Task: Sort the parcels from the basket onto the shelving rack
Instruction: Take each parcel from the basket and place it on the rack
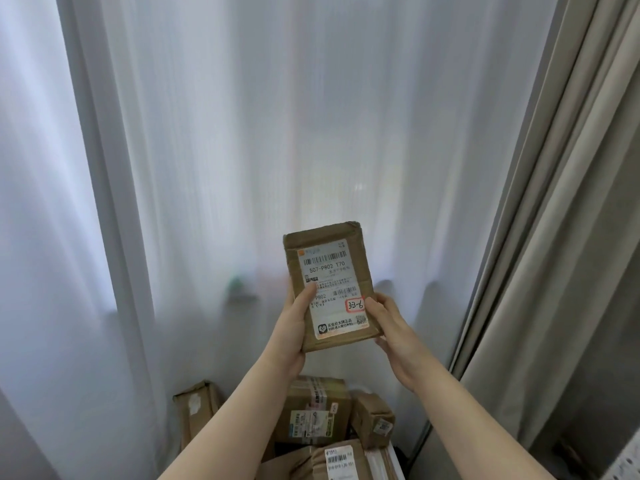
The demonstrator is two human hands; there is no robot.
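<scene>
I judge the flat cardboard parcel (332,285) light and stiff, left hand (291,327) and right hand (391,327) gripping its lower edges.

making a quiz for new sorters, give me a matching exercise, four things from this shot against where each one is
Things:
1 held parcel
2 red-edged sticker
3 beige curtain
4 parcel pile

Places:
a along the right side of the view
b low at the bottom, under the arms
c raised between the left hand and right hand
d lower right corner of the shipping label

Pairs: 1-c, 2-d, 3-a, 4-b
</scene>
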